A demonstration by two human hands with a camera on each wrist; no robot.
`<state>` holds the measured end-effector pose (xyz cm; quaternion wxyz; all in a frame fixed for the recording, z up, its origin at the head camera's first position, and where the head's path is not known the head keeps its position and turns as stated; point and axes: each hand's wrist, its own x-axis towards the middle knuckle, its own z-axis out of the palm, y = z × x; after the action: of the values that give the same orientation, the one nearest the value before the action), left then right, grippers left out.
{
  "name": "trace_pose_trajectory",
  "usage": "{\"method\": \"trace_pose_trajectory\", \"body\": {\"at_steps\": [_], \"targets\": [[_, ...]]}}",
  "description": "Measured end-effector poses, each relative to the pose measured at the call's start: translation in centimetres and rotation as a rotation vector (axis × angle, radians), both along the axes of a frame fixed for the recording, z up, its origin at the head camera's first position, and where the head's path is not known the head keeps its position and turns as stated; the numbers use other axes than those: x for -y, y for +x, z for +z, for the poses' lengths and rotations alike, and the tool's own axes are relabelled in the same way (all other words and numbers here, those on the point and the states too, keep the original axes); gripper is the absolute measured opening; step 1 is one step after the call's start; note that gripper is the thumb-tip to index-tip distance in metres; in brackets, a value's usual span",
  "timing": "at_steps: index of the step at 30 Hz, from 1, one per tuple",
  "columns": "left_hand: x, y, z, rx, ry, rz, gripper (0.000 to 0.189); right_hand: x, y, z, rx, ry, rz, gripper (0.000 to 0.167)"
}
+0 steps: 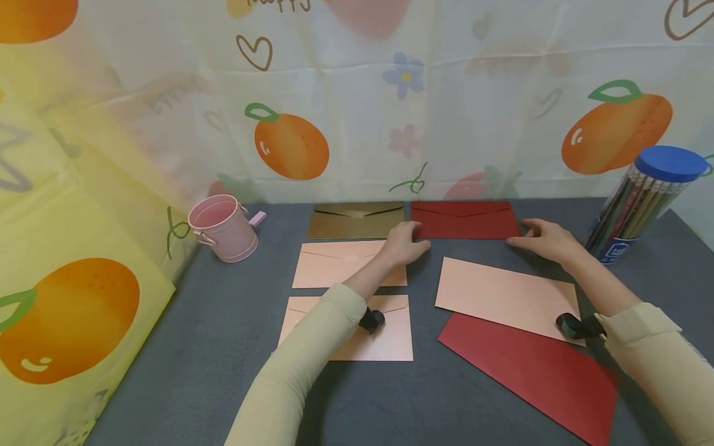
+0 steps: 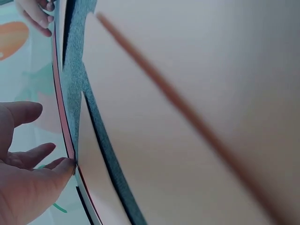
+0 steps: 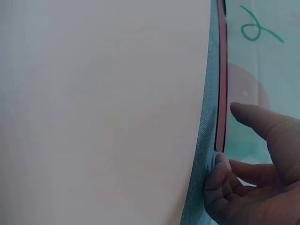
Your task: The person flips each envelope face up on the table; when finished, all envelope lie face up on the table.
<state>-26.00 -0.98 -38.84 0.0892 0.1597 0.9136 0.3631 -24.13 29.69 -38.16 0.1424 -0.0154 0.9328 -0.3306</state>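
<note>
A red envelope (image 1: 465, 221) lies flap side up along the back of the table, between my two hands. At its left end is my left hand (image 1: 406, 243), fingertips touching the table or the envelope's edge. My right hand (image 1: 549, 240) is at the other end, its fingers loosely bent beside the right edge. In the left wrist view the left hand (image 2: 28, 183) has thumb and fingers apart, with a fingertip at the envelope's border. The right wrist view has the right hand (image 3: 262, 183) with fingertips by the envelope's corner. Neither hand grips anything.
Left of the red one is a gold envelope (image 1: 357, 230), with pink envelopes (image 1: 326, 266) (image 1: 393, 344) below. At right, a pink envelope (image 1: 502, 297) overlaps another red one (image 1: 535, 365). A pink bucket (image 1: 229, 238) stands left; a blue-lidded pencil jar (image 1: 636, 210) stands right.
</note>
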Motion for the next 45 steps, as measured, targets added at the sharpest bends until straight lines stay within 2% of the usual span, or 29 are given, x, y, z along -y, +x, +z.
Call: {"method": "trace_pose_trajectory", "body": {"at_steps": [3,8,15,21,26,29,34,38,45], "targets": [[0.2,0.4,0.2,-0.012,0.002,-0.034,0.054,-0.3,0.7,0.1,-0.015,-0.034,-0.001,0.088],[0.7,1.4,0.3,-0.027,0.0,-0.129,0.057,-0.6,2.1,0.3,-0.031,-0.065,0.013,0.088],[1.1,3.3,0.0,-0.074,-0.072,-0.334,0.065,-0.7,4.3,0.7,-0.059,-0.073,0.066,0.085],[1.2,4.9,0.0,-0.083,-0.152,-0.528,0.073,-0.5,6.8,0.8,-0.158,-0.045,0.126,0.072],[1.2,5.6,-0.1,-0.073,-0.235,-0.654,0.079,-0.7,8.8,0.8,-0.255,-0.019,0.207,0.064],[1.1,5.9,-0.2,-0.087,-0.284,-0.69,0.079,-0.8,9.7,0.7,-0.283,0.013,0.252,0.063],[1.0,6.1,-0.2,-0.113,-0.353,-0.712,0.077,-1.0,10.7,0.3,-0.231,0.025,0.336,0.069],[1.1,6.2,-0.3,-0.145,-0.401,-0.715,0.074,-1.3,11.3,0.0,-0.186,0.03,0.371,0.079],[1.0,6.4,-0.4,-0.209,-0.418,-0.722,0.065,-1.8,11.7,-0.6,-0.147,0.03,0.405,0.089]]}}
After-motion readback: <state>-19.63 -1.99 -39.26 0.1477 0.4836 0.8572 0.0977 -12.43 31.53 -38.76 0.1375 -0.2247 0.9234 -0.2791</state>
